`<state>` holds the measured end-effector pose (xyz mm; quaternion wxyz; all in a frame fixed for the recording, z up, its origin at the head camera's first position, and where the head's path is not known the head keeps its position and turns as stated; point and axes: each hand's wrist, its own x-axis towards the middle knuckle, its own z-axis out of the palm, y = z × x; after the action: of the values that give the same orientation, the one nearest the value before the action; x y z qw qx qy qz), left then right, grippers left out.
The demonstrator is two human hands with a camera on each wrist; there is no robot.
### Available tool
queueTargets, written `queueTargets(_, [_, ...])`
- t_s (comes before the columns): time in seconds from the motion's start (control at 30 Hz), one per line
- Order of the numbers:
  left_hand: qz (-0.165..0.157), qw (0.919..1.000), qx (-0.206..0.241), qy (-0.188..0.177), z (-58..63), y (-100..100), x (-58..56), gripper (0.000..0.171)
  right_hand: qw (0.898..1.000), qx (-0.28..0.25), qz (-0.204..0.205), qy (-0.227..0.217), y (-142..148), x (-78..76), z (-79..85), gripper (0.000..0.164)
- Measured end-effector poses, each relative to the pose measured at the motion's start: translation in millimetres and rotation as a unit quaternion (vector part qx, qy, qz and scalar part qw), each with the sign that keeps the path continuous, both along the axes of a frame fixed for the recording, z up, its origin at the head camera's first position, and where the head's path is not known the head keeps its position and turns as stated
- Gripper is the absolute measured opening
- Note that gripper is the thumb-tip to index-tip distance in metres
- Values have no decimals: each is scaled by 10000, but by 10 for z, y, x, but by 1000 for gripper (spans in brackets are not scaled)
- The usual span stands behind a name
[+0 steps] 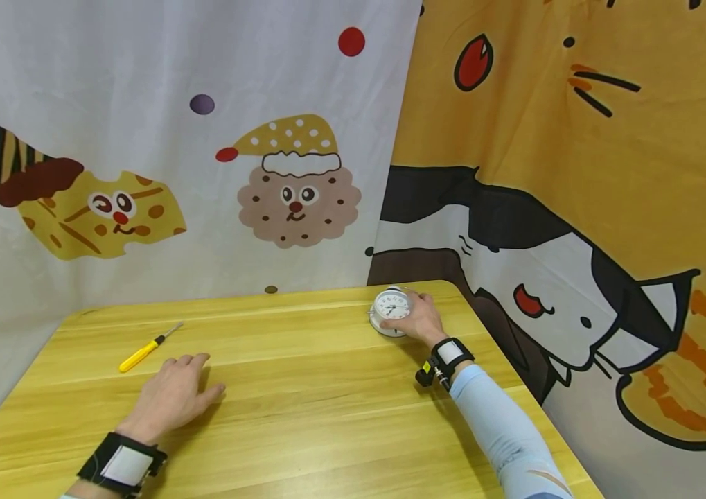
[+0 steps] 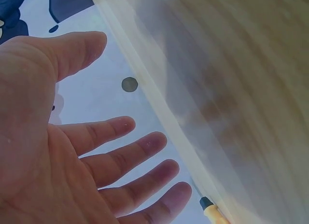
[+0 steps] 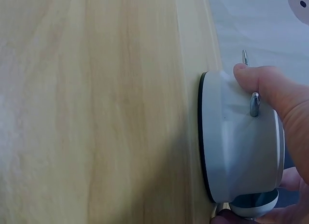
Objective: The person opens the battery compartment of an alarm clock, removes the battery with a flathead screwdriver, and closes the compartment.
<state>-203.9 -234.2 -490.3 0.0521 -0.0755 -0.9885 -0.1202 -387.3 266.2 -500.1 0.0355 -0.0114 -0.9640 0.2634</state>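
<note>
A small white alarm clock [image 1: 391, 305] is near the back right of the table, its dial facing upward to the head view. My right hand [image 1: 420, 319] grips its side. In the right wrist view the thumb presses on the white casing [image 3: 236, 137], beside short metal legs [image 3: 255, 105]; a rounded bell [image 3: 256, 201] shows at the lower end, near the other fingers, which are partly hidden. My left hand [image 1: 172, 395] is held palm down over the table's left part, fingers spread and holding nothing. The nearest thing to it is a yellow-handled screwdriver [image 1: 143, 353].
The wooden table [image 1: 303, 423] ends at a white printed curtain [image 1: 303, 270] behind and an orange cat-print curtain [image 1: 533, 145] on the right. The clock is close to the table's back edge. The screwdriver's metal tip points toward the back.
</note>
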Motion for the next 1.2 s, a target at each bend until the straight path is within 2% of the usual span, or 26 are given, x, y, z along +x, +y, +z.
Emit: queueTargets(1.2, [1,10000,-52,-4,-8,-26,25,77,9993,232,68,292,-80,29,-62,122])
